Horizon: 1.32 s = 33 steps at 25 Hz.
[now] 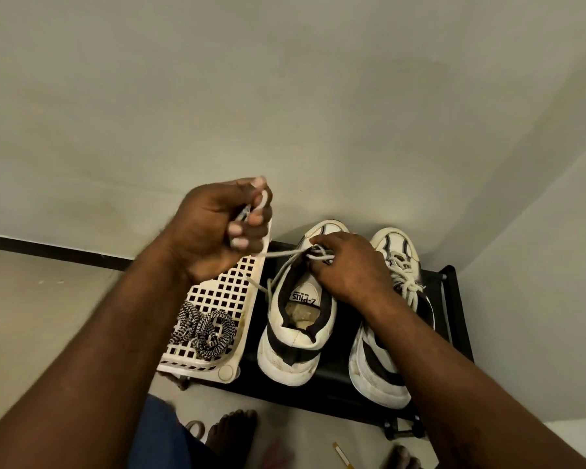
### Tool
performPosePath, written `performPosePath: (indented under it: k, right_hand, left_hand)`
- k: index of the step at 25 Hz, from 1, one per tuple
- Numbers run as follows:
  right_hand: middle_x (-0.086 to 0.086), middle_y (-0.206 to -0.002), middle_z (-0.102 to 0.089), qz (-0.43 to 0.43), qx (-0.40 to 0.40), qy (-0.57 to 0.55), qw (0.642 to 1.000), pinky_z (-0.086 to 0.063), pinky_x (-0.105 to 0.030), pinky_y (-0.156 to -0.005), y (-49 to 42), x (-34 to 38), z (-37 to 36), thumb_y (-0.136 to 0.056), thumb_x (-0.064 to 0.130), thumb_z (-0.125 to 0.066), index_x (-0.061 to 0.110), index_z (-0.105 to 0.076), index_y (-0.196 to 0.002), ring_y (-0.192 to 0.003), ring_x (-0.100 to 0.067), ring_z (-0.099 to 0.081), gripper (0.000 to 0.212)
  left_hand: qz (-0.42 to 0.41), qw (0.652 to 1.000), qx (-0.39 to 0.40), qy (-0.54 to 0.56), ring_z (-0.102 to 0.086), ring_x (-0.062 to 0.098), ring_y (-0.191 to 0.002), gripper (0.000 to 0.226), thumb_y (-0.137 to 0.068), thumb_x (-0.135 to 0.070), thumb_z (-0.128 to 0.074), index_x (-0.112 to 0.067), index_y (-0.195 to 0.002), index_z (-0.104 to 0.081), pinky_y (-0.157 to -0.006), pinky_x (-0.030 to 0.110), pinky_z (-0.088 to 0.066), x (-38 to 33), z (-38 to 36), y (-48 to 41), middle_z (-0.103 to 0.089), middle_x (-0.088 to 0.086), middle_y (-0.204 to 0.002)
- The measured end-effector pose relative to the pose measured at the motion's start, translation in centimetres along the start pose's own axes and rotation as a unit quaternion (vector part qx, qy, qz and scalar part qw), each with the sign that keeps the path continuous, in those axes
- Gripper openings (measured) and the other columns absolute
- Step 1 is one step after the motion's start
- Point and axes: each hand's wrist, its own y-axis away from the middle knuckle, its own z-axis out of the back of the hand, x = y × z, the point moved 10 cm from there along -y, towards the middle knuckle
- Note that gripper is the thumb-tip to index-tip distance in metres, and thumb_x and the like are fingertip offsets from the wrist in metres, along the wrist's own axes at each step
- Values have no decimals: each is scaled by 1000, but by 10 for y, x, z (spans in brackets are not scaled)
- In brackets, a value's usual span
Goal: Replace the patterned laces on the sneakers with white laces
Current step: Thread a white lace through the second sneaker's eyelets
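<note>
Two white sneakers with black trim stand side by side on a black rack [454,319]. My left hand [217,228] is raised above the left sneaker [295,333] and grips the end of a white lace [285,254], which runs taut to that shoe's eyelets. My right hand [345,265] rests on the left sneaker's tongue, fingers curled at the lace crossings. The right sneaker [383,363] carries a white lace [408,286] tied in a knot. Black-and-white patterned laces [203,328] lie coiled in a cream lattice basket [224,292].
The rack stands against a pale wall in a corner. My bare feet [230,434] are on the floor below, with scissors handles [195,429] near them and a small yellow-white strip [340,453] to the right.
</note>
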Motion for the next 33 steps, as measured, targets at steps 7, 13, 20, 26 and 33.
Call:
performPosePath:
  k: [7,13,20,26,33]
  right_hand:
    - [10,-138,-64,-12,15,-10,1000,-51,-45,-102,0,1,-2,-78,58,-56,43,-63,-135,-128,-23,-57,60]
    - [11,-141,-62,-17,13,-12,1000,-51,-47,-103,1,2,-1,-78,54,-61,44,-61,-138,-129,-22,-56,60]
    - [5,-133,-69,-26,49,-94,994,-46,-26,-93,5,2,17,-85,39,-77,33,-69,-130,-122,-20,-62,47]
    - [-5,-120,-67,-67,80,26,994,-50,-34,-81,25,1,25,-82,57,-75,30,-53,-138,-107,-28,-63,65]
    - [-3,-81,-68,-21,-15,-11,1000,-54,-36,-70,29,16,35,-83,23,-67,26,-55,-115,-80,-30,-65,35]
  left_hand:
    - [107,770,-74,-625,-68,17,-91,16,-96,-38,-71,-25,-94,-80,-77,28,-50,54,30,-19,-77,0,-100]
    - [-6,987,-12,-161,-31,12,-47,22,-74,-21,-74,-2,-68,-63,-45,24,-22,11,19,-3,-50,1,-56]
    - [43,757,-222,-613,-67,30,-91,15,-82,-26,-60,-22,-79,-74,-88,42,-54,24,69,-14,-74,2,-97]
    - [-39,767,-149,-623,-64,28,-116,25,-101,-31,-57,-28,-115,-77,-100,39,-51,43,29,-45,-75,3,-118]
    - [78,809,-104,-573,-64,28,-96,29,-102,-36,-60,-9,-98,-69,-76,34,-47,73,27,-50,-70,10,-100]
